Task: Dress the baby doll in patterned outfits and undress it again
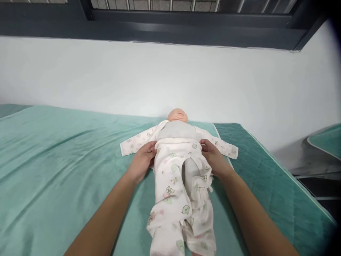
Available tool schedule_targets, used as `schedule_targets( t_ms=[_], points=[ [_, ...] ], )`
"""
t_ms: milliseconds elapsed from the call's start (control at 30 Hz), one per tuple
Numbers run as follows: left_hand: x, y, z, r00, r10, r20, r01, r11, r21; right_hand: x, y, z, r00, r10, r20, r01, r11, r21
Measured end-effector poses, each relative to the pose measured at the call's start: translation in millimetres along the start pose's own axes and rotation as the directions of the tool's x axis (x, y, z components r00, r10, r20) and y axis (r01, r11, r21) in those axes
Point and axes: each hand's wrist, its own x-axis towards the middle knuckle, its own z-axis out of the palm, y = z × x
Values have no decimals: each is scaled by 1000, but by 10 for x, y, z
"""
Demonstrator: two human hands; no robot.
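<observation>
A baby doll (178, 114) lies on its back, its head toward the wall. White patterned pants (173, 177) cover its legs, with the waistband around its middle. My left hand (144, 159) pinches the waistband's left side, and my right hand (213, 158) pinches the right side. An open split between the pant legs shows the doll's grey cloth body (177, 131). The doll's arms stretch outward in the sleeves of a matching top (138, 142), which lies open across the chest. The lower ends of the pants run to the frame's bottom edge.
A green sheet (66, 170) spreads under the doll, and a darker quilted pad (266, 185) lies to the right. Behind stands a white wall (133, 78) below a dark window frame (186, 28) with bars. Another green padded surface (327, 140) shows at far right.
</observation>
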Motion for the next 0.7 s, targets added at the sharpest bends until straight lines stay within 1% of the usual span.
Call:
schedule_targets(
  t_ms=[67, 133, 233, 300, 400, 500, 600, 700],
  points=[
    [19, -12, 5, 1000, 23, 0, -23, 999, -23, 10, 3, 2, 999, -25, 20, 24, 999, 43],
    [26, -18, 13, 999, 44, -18, -44, 999, 8, 24, 14, -26, 997, -39, 63, 35, 997, 65],
    [11, -6, 23, 994, 106, -32, -101, 987, 123, 48, 47, -104, 991, -19, 133, 12, 999, 51],
    [-5, 11, 21, 990, 140, -27, -131, 967, 218, 61, 69, -150, 988, 5, 154, -10, 999, 34],
    [-15, 30, 3, 987, 159, -34, -137, 926, 353, 64, 85, -169, 988, 3, 155, -4, 1000, 9],
    [-8, 27, -15, 989, 142, -48, -107, 892, 439, 51, 72, -142, 991, -14, 132, 24, 997, -72],
    [1, 8, -16, 990, 106, -96, -49, 882, 469, 35, 45, -113, 996, -33, 83, 48, 981, -186],
    [5, -10, -7, 986, 113, -125, -43, 885, 463, 29, 26, -101, 997, -40, 71, 57, 963, -265]
  ],
)
